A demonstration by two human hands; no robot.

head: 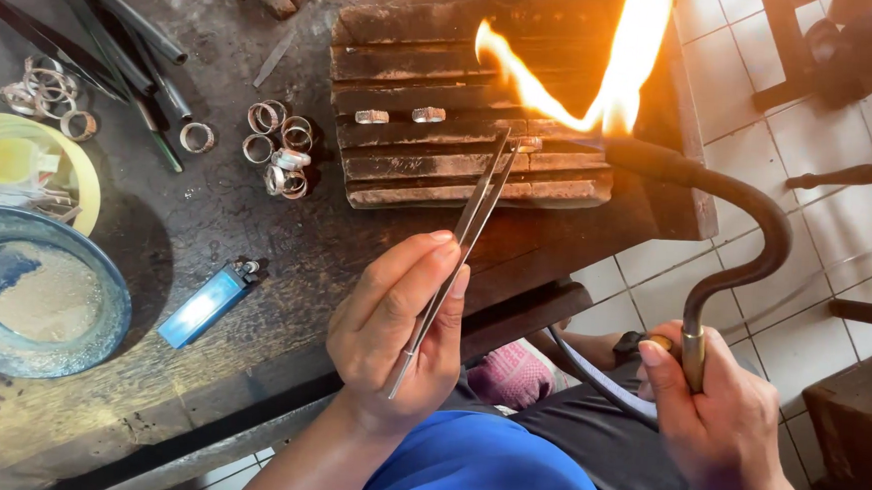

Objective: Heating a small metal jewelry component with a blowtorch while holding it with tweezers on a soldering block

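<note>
A: What takes up the most room here?

B: The dark wooden workbench (256,255), scorched and stained. On it sits one charred, grooved soldering block (463,107), and over the block's right end one long orange flame (604,75) leans up and to the left.

A: Where does the flame come from?

B: One curved torch (744,241). The right hand (716,409) is wrapped closed around its brass lower end, thumb along the side, off the bench edge above the tiled floor (809,145).

A: And the left hand?

B: The left hand (392,322) pinches one pair of long steel tweezers (461,236) between thumb and fingers, held like a pen. The tips reach up to the block, at the ring (528,142) lying right under the root of the flame.

A: How many rings are on the block?

B: Three that I can count: that one, and two silver rings (399,116) side by side further left in the same groove.

A: Anything else on the bench?

B: At the left, one blue bowl (41,294) with pale powder, and above it one yellow dish (82,172). One blue lighter (204,305) lies near the bench's front. One loose pile of silver rings (280,147), roughly eight, sits left of the block; another cluster of rings (46,95) lies by the yellow dish, its number hard to tell. Several dark tool handles (119,39) fan out at the top left.
</note>
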